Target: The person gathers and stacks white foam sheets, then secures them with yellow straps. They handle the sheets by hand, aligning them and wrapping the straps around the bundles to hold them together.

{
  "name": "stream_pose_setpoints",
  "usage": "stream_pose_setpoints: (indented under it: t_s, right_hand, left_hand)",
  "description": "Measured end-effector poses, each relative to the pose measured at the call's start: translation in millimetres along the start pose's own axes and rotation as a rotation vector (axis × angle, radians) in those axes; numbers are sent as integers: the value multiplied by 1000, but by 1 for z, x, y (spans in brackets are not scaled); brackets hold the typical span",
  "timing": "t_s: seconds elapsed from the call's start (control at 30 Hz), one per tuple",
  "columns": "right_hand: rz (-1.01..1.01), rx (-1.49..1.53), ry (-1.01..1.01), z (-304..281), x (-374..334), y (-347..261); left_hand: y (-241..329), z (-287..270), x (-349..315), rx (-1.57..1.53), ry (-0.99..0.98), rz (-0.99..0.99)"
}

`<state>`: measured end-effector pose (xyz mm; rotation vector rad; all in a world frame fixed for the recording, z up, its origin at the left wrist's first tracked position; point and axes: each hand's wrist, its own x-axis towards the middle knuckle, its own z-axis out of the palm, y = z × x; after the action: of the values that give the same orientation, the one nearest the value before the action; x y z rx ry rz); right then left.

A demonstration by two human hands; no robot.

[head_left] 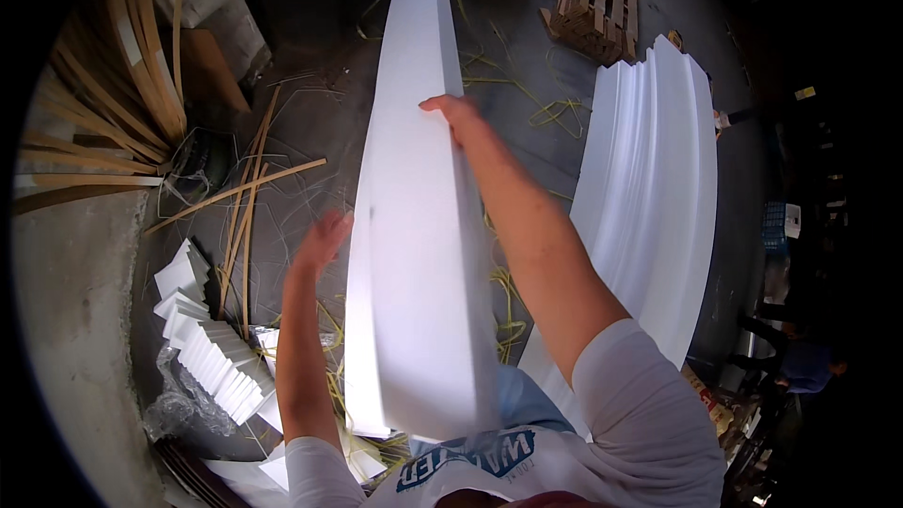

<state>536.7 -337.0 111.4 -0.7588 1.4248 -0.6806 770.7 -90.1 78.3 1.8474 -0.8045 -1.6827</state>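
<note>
Evidently, the right hand (453,117) lies over the right edge of the white board (414,235), fingers mostly hidden, so I cannot tell whether it is clamped; the blurred left hand (325,237) is loosely open just beside the left edge, contact unclear. The board stretches straight ahead from the person's body. Handling it well likely means supporting both edges evenly and minding the yellow straps (503,278) to its right. At the board's near end, the shirt (649,414) bears blue printed lettering; the board shows no readable label.
</note>
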Motion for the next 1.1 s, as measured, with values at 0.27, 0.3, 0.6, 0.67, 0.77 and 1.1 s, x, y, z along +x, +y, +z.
stream_pose_setpoints:
  t_s: [0.27,0.3,0.6,0.67,0.77,1.1]
  right_hand:
    - [-159,-1667,595,-184,-124,-36]
    - [-207,-1687,583,-207,-152,-37]
    - [-129,-1729,598,-431,-586,10]
    - [-56,-1692,566,-442,-671,-4]
    - [106,-1547,455,-426,-759,-23]
    - [472,-1130,337,-364,-938,-70]
  left_hand:
    - [-197,128,-99,-109,-54,-192]
    - [-226,146,-118,-57,-97,-276]
    - [-156,285,-203,314,-406,-165]
    - [-99,295,-182,41,-621,-299]
    - [-47,328,-154,-284,-797,-424]
    - [19,404,-251,-693,-1106,-667]
